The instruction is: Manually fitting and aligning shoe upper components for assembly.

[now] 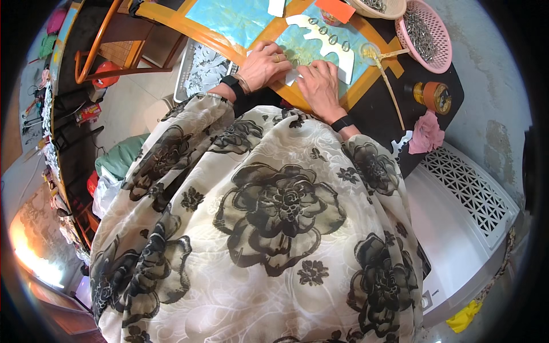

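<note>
My left hand and my right hand are close together at the near edge of the taped blue work surface. Fingers on both are bent and closed around a small white piece that shows between them; the fingertips partly hide it. By the fingertips a small dark ring is just visible. Just beyond lies a white cut-out card with a wavy edge, and several oval metal rings sit along it.
At the far right stand a pink basket of metal pieces and a cream basket. Nearer are a stick tool, a tape roll and a pink cloth. A crate of white pieces stands left, near a chair.
</note>
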Tool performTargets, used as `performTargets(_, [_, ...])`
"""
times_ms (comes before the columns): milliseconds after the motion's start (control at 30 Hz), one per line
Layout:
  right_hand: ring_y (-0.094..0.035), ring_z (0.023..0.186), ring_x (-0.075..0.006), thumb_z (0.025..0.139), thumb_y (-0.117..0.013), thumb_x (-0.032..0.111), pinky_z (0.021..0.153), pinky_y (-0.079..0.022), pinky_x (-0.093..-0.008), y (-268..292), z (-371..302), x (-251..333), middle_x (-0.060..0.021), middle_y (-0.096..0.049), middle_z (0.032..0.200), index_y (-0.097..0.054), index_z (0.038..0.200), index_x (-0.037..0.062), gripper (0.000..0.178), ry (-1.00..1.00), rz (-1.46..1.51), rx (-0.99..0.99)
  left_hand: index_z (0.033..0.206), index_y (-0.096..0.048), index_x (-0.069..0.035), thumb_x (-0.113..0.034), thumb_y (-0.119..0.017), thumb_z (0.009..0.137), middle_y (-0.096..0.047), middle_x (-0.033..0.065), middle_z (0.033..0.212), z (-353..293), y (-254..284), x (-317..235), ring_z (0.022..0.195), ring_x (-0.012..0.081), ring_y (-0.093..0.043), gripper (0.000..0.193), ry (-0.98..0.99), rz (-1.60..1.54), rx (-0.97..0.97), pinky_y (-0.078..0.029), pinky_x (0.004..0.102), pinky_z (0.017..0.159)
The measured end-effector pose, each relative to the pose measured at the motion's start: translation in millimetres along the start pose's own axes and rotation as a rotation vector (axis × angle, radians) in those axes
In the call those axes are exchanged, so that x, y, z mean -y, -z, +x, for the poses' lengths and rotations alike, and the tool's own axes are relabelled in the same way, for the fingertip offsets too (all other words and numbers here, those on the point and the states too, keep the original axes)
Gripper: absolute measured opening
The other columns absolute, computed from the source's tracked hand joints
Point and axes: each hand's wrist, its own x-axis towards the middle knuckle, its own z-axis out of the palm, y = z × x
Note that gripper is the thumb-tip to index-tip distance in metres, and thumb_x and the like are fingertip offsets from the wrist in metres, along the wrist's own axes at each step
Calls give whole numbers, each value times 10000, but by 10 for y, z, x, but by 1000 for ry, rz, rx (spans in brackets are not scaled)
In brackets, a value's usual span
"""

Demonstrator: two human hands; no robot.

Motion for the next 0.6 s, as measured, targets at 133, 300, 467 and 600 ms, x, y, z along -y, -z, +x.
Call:
performTargets(133, [-575,963,-230,799,-708,119,964,-402,-447,-35,48,-34,-33,-631,830,-636,901,94,128,55,-11,-46,1027,-694,-186,-242,-711,857,-697,-10,988,-12,-66,20,1085,221,-599,179,124,-53,-32,-424,408,999])
performTargets(300, [-586,911,-220,783,-702,101,970,-415,-445,-60,133,-83,-36,-592,793,-642,811,86,69,147,-115,16,1074,-706,-217,-274,-721,867,-705,13,1016,-19,-93,43,1076,239,-608,215,183,-90,1,-435,417,985])
performTargets(467, [-590,891,-221,744,-677,78,974,-426,-452,-61,205,-92,-44,-574,753,-625,726,81,55,251,-158,27,1092,-718,-236,-286,-736,850,-708,25,1035,-18,-114,92,1071,248,-611,248,249,-180,28,-433,420,988])
performTargets(600, [-590,890,-222,744,-677,78,978,-424,-450,-115,247,-109,-45,-569,743,-625,728,80,54,276,-187,15,1027,-731,-207,-299,-773,833,-704,3,1030,-9,-100,87,1082,256,-587,218,291,-211,35,-440,420,959])
